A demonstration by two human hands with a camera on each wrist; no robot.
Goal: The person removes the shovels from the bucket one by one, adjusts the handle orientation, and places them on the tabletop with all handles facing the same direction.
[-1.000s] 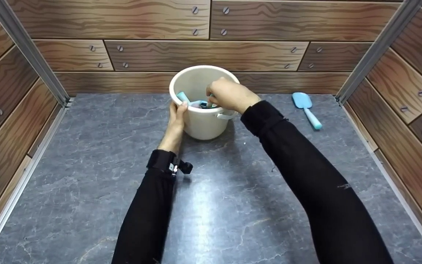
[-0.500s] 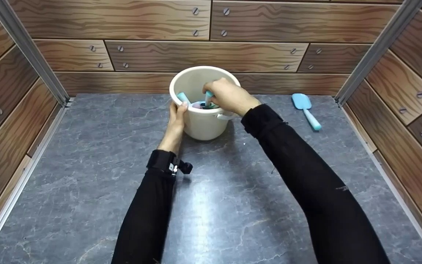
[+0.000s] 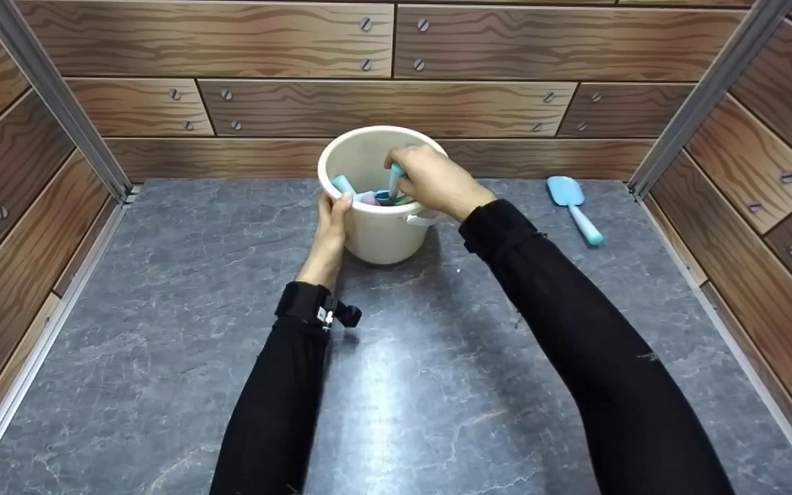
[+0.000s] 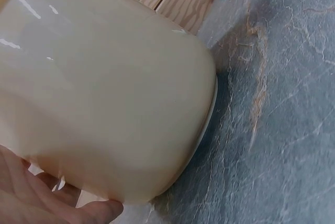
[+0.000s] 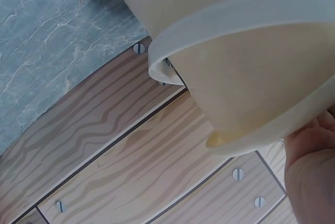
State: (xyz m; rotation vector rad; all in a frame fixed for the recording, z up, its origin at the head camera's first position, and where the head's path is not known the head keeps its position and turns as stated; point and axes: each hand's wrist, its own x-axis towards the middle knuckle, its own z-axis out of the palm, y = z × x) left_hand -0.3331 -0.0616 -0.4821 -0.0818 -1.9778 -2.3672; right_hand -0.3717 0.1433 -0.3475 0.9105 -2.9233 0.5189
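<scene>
A cream bucket (image 3: 386, 237) stands upright near the back wall. My left hand (image 3: 331, 220) holds its left side, thumb at the rim; in the left wrist view, the fingers of my left hand (image 4: 57, 198) lie against the outer wall. My right hand (image 3: 434, 177) is over the bucket's right rim and grips an upright turquoise handle (image 3: 396, 177) inside the mouth. What that handle belongs to is mostly hidden. Another turquoise handle (image 3: 343, 184) leans on the left inner wall. Pinkish and green pieces (image 3: 368, 199) show lower in the bucket.
A light blue toy shovel (image 3: 575, 207) lies on the grey marbled floor (image 3: 162, 309) to the right. Wood-print walls (image 3: 396, 106) with metal corner posts close off the back and both sides. A white side handle (image 3: 423, 220) sticks out of the bucket's front right.
My right hand now shows the turquoise handle in its grip, which was mostly hidden a second ago. The handle has shifted slightly right since half a second ago. My left hand and the bucket stay put.
</scene>
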